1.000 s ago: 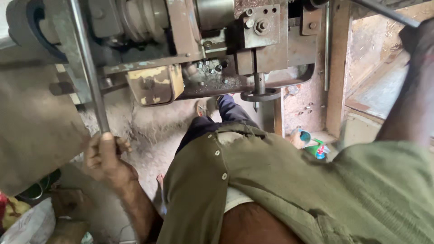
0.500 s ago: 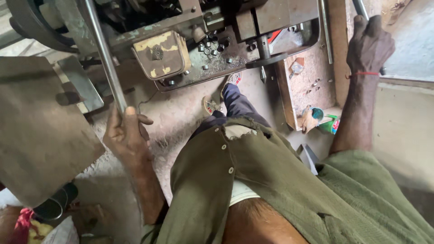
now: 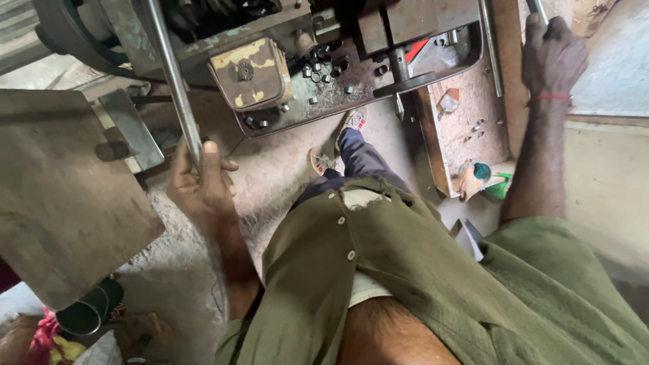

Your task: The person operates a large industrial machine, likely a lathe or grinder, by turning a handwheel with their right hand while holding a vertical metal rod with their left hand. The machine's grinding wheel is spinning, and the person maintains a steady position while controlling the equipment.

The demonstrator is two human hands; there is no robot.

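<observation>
Left hand [image 3: 199,182] at nine o'clock grasps the long rod [image 3: 169,74] to feed it; right hand [image 3: 554,57], one o'clock, seemingly clenches a lever [image 3: 535,9].

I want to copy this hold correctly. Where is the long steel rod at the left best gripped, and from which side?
Grip the steel rod at its bare lower end, where the left hand wraps it. Come from below: the rod slants upward into the machine, and only this end is free.

Olive-green buttoned shirt [image 3: 405,270] (torn near the hem), dark blue trousers [image 3: 362,159], sandals [image 3: 323,162].
</observation>
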